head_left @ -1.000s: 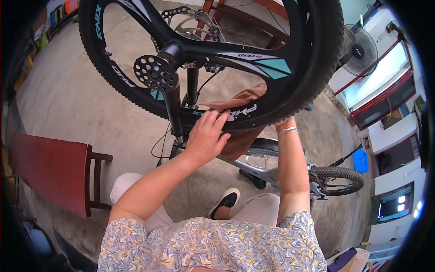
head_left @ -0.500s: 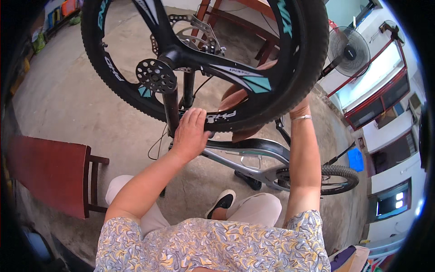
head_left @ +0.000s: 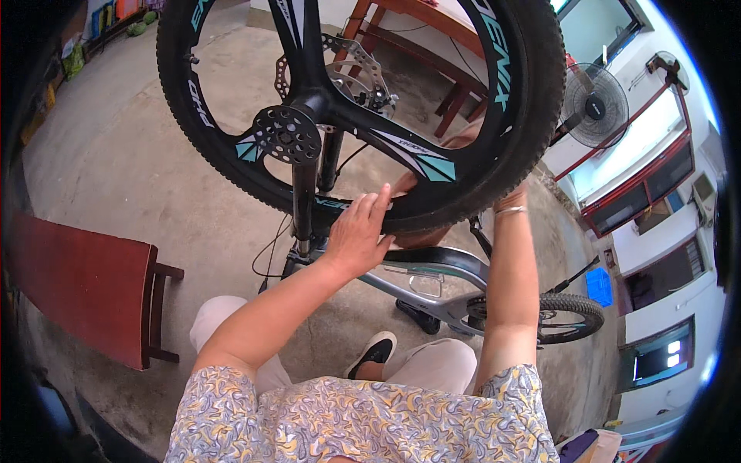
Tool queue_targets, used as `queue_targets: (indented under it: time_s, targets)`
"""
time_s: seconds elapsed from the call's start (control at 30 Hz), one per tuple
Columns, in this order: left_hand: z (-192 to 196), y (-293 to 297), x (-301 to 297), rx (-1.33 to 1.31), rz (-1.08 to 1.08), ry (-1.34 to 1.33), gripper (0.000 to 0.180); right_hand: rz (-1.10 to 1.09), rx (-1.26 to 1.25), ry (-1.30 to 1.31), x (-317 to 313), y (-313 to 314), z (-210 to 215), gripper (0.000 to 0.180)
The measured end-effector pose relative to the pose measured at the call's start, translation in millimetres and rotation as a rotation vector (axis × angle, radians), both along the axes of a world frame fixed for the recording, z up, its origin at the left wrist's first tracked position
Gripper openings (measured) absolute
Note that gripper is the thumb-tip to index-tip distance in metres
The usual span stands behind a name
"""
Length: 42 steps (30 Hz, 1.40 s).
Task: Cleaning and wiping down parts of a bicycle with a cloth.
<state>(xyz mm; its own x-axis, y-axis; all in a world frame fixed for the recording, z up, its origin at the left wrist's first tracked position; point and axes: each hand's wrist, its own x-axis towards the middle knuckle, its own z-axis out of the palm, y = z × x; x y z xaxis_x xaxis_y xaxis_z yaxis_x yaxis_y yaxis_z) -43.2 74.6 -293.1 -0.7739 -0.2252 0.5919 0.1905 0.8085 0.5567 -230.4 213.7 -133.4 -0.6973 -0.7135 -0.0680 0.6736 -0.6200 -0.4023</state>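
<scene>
A black three-spoke bicycle wheel (head_left: 436,210) with teal and white decals stands raised in front of me, between the legs of a fork (head_left: 304,202). My left hand (head_left: 360,234) lies along the tyre's lower edge, right of the fork leg, its fingers stretched out and slightly apart. At the tyre's right side is my right hand (head_left: 511,199); its fingers are hidden behind the rubber. A round perforated black plate (head_left: 287,135) sits at the hub, and a brake disc (head_left: 370,73) shows behind. The grey bicycle frame (head_left: 401,287) runs below toward the rear wheel (head_left: 571,318).
A red wooden bench (head_left: 81,285) stands at the left. A red wooden table (head_left: 444,23) is behind the wheel, with a standing fan (head_left: 594,104) at the right. A blue crate (head_left: 599,286) sits beyond the rear wheel. Something brown behind the wheel is mostly hidden.
The wheel has turned slightly clockwise. My left hand has slid right along the tyre, away from the fork leg, and its fingers have spread. The right hand stays behind the tyre.
</scene>
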Motion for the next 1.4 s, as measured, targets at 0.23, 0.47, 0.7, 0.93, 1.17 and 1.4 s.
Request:
queue_targets:
  time_s: [0.23,0.47,0.7,0.93,1.17,1.4]
  targets:
    - [-10.8,-11.8,1.3,-0.119,0.04,-0.078,0.073,0.302,-0.189,0.903,-9.5,7.7,57.0,0.04]
    - [2.9,-8.8,2.1,-0.095,0.064,-0.034,0.07,0.081,0.158,0.926,-56.3,24.5,-55.4,0.033]
    - [35.4,-21.6,25.7,-0.069,0.139,-0.447,0.055,0.144,0.415,0.985,-33.8,5.1,-102.9,0.029]
    - [42.3,-9.7,19.0,-0.037,-0.126,0.148,0.056,-0.06,0.584,1.884,26.6,-15.9,-43.0,0.026]
    - [35.6,-3.8,-3.1,-0.052,-0.091,0.064,0.055,0.017,0.168,1.027,-11.0,11.9,-18.4,0.041]
    - [21.8,-12.1,4.1,-0.083,0.046,0.007,0.046,0.323,-0.105,0.914,-6.6,12.9,54.7,0.058]
